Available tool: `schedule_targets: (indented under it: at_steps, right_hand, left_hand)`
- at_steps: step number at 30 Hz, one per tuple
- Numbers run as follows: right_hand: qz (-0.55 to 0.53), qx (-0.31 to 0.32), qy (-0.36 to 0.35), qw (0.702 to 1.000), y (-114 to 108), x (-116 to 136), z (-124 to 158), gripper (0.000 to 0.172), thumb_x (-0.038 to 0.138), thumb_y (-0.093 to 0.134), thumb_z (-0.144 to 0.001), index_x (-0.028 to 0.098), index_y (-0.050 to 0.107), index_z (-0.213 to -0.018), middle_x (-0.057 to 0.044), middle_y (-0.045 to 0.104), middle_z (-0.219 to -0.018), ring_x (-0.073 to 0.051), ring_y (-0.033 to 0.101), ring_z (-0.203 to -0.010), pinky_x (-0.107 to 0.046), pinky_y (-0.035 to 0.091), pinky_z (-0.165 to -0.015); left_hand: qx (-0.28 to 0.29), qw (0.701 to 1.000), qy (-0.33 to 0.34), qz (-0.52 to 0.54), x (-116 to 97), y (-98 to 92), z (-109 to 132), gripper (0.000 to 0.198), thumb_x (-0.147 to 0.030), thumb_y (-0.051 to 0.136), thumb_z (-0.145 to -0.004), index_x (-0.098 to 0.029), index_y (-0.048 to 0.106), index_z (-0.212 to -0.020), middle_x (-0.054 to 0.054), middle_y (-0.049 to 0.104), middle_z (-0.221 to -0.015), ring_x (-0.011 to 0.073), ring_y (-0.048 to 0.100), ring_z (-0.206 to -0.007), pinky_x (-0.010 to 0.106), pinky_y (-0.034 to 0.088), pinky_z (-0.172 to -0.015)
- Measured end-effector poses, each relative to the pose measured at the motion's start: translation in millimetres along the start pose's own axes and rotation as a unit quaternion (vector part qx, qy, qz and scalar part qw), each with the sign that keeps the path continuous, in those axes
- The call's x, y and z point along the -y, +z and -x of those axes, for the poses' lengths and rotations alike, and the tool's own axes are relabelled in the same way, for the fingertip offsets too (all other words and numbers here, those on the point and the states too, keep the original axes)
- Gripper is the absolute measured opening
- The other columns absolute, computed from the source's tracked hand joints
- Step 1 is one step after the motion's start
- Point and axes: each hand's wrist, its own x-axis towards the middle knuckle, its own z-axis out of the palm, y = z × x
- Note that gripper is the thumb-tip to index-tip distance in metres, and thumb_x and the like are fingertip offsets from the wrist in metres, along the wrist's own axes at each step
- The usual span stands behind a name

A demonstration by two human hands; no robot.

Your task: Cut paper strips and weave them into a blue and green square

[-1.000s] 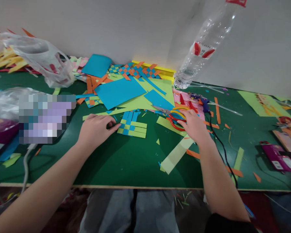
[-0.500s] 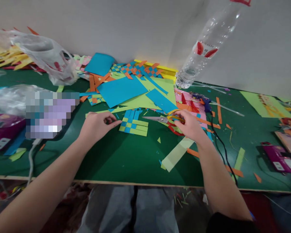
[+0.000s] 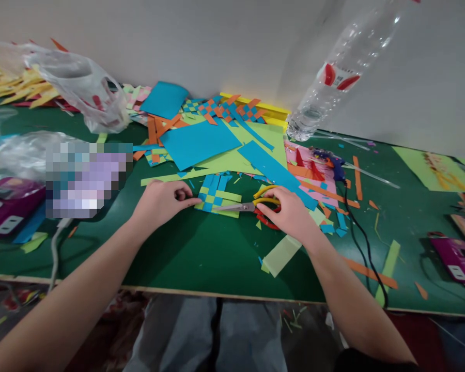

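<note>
A small woven piece of blue and green paper strips (image 3: 211, 199) lies flat on the green table. Its blue ends point toward the back and its green ends toward the right. My left hand (image 3: 163, 204) is closed in a pinch on the left edge of this weave. In my right hand (image 3: 290, 212) are scissors with yellow and red handles (image 3: 250, 206), fingers in the loops. The blades point left, looking closed or nearly so, and lie over the lower green strips. A pale green paper strip (image 3: 282, 256) rests below my right wrist.
Blue paper sheets (image 3: 199, 143), orange strips and finished weaves lie piled behind. A tall clear bottle (image 3: 333, 88) stands at the back right, near a glue gun (image 3: 335, 165) with a black cord. A blurred-out device (image 3: 91, 181) with a cable is at left.
My right hand has brought the scissors left and slightly down, so the blades now overlie the woven strips. My left hand stays at the left edge. The view has shifted a little.
</note>
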Motion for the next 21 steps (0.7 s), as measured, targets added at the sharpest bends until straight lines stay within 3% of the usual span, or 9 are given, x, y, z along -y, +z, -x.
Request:
schedule_targets:
  at_steps: [9,21]
  right_hand:
    - [0.010,0.000,-0.011,1.000,2.9,1.9,-2.4,0.017,0.037,0.059,-0.088,0.020,0.060,-0.090,-0.007,0.066,-0.097,-0.023,0.060,-0.093,-0.042,0.047,-0.084]
    - [-0.018,0.009,-0.033,0.999,-12.0,-9.1,-3.8,0.016,0.037,0.059,-0.087,0.022,0.062,-0.083,-0.004,0.067,-0.089,-0.019,0.061,-0.079,-0.033,0.046,-0.069]
  left_hand:
    - [0.009,1.000,0.015,-0.011,1.2,1.5,-0.7,0.035,-0.055,0.069,-0.071,-0.021,0.062,-0.068,-0.003,0.059,-0.055,0.0116,0.052,-0.051,0.025,0.039,-0.054]
    - [0.008,1.000,0.006,-0.007,-0.1,1.1,-0.4,0.034,-0.054,0.069,-0.071,-0.022,0.062,-0.067,-0.002,0.061,-0.057,0.0117,0.052,-0.051,0.025,0.039,-0.054]
